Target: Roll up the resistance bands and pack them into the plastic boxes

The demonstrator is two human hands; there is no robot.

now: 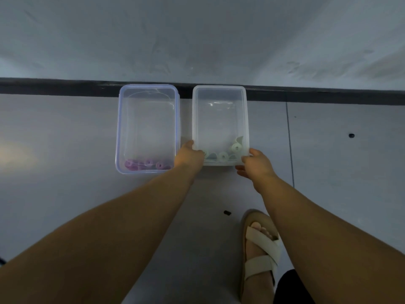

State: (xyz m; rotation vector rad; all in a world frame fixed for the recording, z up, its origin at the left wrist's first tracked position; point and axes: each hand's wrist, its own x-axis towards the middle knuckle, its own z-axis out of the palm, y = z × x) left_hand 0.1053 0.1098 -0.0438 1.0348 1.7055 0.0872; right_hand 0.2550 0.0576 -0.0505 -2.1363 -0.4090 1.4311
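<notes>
Past sandal (260, 257), gripping right box (219, 87) at 2 near corners: left hand (190, 155) on left corner, right hand (256, 164) on right. Green rolls (223, 155) inside at near end; long axis running far.

purple rolls (148, 164), pale green rolls (223, 155), beige sandal (260, 260)

grey tiled floor (65, 132) meets a pale wall (197, 36) at a dark skirting (65, 86).

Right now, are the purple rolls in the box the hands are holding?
No, the purple rolls lie in the blue-rimmed box; the left hand and right hand grip the clear box of green rolls.
</notes>
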